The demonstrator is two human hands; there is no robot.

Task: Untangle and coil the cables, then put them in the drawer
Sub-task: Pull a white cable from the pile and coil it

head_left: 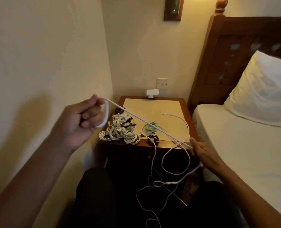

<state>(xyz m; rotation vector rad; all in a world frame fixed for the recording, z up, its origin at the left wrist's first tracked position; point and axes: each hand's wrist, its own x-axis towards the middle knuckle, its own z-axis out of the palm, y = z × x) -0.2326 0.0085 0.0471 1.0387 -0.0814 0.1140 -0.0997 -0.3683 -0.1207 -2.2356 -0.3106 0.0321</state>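
Note:
My left hand [85,117] is raised left of the nightstand, fist closed on a small loop of a white cable [146,124]. That cable runs taut and diagonal down to my right hand [203,153], which pinches it at the nightstand's front right corner. Below my right hand more white cable [169,183] hangs in tangled loops over my lap. A pile of coiled white and black cables [120,129] lies on the nightstand's front left. A pale green coil [150,127] and a small black coil [153,139] lie near the front edge.
The wooden nightstand [161,104] stands in the corner between the wall on the left and the bed [243,145] with a white pillow on the right. A white adapter [152,93] and a wall switch sit behind it. Its front is dark; no drawer can be made out.

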